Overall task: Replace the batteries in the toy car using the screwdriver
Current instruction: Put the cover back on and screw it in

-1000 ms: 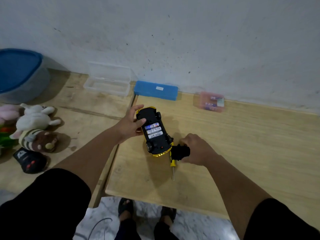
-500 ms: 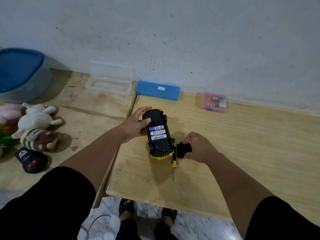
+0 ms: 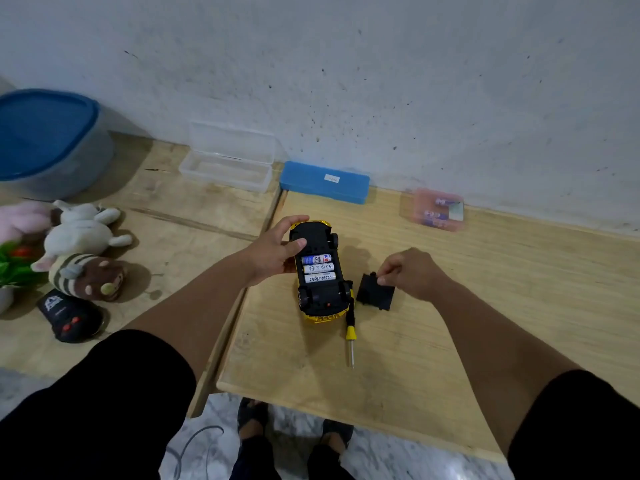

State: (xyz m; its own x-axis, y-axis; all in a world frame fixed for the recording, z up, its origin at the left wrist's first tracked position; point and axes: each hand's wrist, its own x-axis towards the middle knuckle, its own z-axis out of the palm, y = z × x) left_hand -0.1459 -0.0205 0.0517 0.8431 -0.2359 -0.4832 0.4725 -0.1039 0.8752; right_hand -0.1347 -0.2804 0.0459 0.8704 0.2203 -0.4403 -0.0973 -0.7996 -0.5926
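1 screwdriver (image 3: 349, 325) handle hidden behind toy car (image 3: 320, 271).

Right hand (image 3: 412, 273) has shifted rightward, away from the toy car (image 3: 320, 271); the gap between hand and car is now wider than a second ago; the black battery cover (image 3: 375, 293) it pinches has come along and now lies flat on the table (image 3: 485, 306) under the fingertips, clear of the car's rear wheel; the screwdriver (image 3: 349, 329), earlier partly hidden beneath this hand, now shows its whole yellow-and-black handle and shaft, lying to the hand's near left beside the car.
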